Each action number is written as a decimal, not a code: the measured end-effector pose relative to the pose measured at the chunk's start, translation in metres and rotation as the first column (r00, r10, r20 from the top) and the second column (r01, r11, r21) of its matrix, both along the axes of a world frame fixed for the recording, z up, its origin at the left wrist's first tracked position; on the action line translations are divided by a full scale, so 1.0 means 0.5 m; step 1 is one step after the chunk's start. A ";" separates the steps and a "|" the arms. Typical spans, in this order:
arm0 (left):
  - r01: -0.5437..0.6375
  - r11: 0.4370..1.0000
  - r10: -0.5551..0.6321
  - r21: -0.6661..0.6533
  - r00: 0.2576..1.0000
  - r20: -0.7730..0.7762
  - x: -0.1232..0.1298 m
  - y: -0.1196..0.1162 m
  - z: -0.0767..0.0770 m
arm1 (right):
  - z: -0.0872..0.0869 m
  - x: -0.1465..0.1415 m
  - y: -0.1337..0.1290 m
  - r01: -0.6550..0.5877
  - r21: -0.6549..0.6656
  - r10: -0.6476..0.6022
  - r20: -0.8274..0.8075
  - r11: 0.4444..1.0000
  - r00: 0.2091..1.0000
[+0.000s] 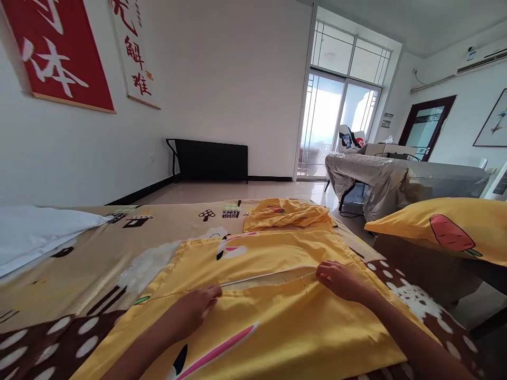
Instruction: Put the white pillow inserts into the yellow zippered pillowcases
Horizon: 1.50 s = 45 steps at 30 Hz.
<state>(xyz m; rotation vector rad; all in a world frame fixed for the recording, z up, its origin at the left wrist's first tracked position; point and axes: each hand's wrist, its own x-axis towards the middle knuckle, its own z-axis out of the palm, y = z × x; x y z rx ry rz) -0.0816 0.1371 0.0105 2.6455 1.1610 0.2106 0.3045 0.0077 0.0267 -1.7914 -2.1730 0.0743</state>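
A yellow pillowcase (285,327) with a printed rabbit lies spread on the bed in front of me. A zipper-like white-edged opening (269,277) runs across its middle and gapes a little. My left hand (200,303) has its fingers closed on the left end of the opening's near edge. At the right end, my right hand (343,279) grips the same edge with curled fingers. Just beyond the pillowcase lies a crumpled yellow cloth (291,214) with a carrot print. The fingertips of both hands are partly hidden by the fabric.
A patterned blanket (99,264) covers the bed. To the left lies a white pillow (43,232); to the right, a yellow carrot-print pillow (439,227). A plastic-covered table (428,174) stands at the back right, and a folded black table (212,161) leans against the wall.
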 end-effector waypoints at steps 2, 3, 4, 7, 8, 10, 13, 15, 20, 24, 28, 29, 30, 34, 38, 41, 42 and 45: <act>0.046 0.999 -0.046 -0.025 0.999 0.016 0.071 0.027 -0.007 | -0.003 -0.051 0.056 -0.062 -0.031 0.061 -0.013 0.998 0.998; 0.056 0.998 -0.055 -0.030 0.998 0.026 0.095 0.040 -0.013 | -0.011 -0.066 0.079 -0.075 -0.058 0.073 -0.029 0.995 0.997; 0.058 0.998 -0.056 -0.028 0.998 0.040 0.109 0.051 -0.022 | -0.021 -0.076 0.100 -0.081 -0.088 0.077 -0.048 0.993 0.996; 0.034 0.999 -0.030 -0.036 0.993 0.112 0.102 0.074 -0.061 | -0.057 -0.076 0.138 -0.073 -0.163 0.056 -0.105 0.984 0.993; 0.022 0.999 -0.015 -0.041 0.988 0.154 0.088 0.079 -0.075 | -0.068 -0.069 0.143 -0.067 -0.167 0.047 -0.123 0.984 0.991; 0.016 0.998 -0.004 -0.053 0.975 0.222 0.057 0.083 -0.099 | -0.084 -0.051 0.145 -0.058 -0.174 0.028 -0.169 0.983 0.985; 0.042 0.997 -0.029 -0.058 0.977 0.213 0.026 0.088 -0.115 | -0.097 -0.019 0.134 -0.053 -0.208 0.008 -0.215 0.977 0.977; 0.048 0.998 -0.038 -0.050 0.981 0.188 0.019 0.096 -0.117 | -0.102 0.000 0.125 -0.069 -0.225 0.018 -0.222 0.972 0.975; -0.028 0.999 0.035 -0.033 0.974 0.225 0.011 0.121 -0.118 | -0.115 0.014 0.121 -0.037 -0.211 -0.007 -0.203 0.977 0.979; -0.131 0.989 0.141 -0.064 0.969 0.200 0.004 0.117 -0.105 | -0.120 0.005 0.127 0.021 -0.173 -0.061 -0.229 0.985 0.972; -0.198 0.980 0.197 -0.013 0.966 0.165 0.002 0.106 -0.090 | -0.119 0.005 0.128 0.050 -0.179 -0.099 -0.275 0.983 0.956; -0.197 0.980 0.192 0.015 0.970 0.150 0.000 0.105 -0.088 | -0.118 0.007 0.128 0.068 -0.193 -0.119 -0.271 0.979 0.955; -0.192 0.980 0.185 0.044 0.974 0.131 -0.004 0.105 -0.086 | -0.117 0.009 0.127 0.089 -0.203 -0.141 -0.259 0.975 0.956; -0.191 0.975 0.186 0.117 0.981 0.055 -0.024 0.109 -0.077 | -0.115 0.018 0.127 0.144 -0.228 -0.192 -0.204 0.963 0.960; -0.162 0.983 0.169 0.090 0.982 -0.080 -0.037 0.113 -0.069 | -0.114 0.029 0.129 0.152 -0.262 -0.207 -0.197 0.953 0.958; -0.183 0.979 0.194 0.088 0.969 -0.152 -0.040 0.118 -0.069 | -0.110 0.037 0.130 0.158 -0.275 -0.217 -0.201 0.948 0.955; -0.191 0.977 0.205 0.098 0.964 -0.167 -0.041 0.120 -0.070 | -0.108 0.038 0.129 0.157 -0.276 -0.218 -0.205 0.948 0.954; -0.217 0.966 0.239 0.140 0.956 -0.168 -0.046 0.121 -0.076 | -0.103 0.040 0.127 0.151 -0.274 -0.213 -0.214 0.950 0.953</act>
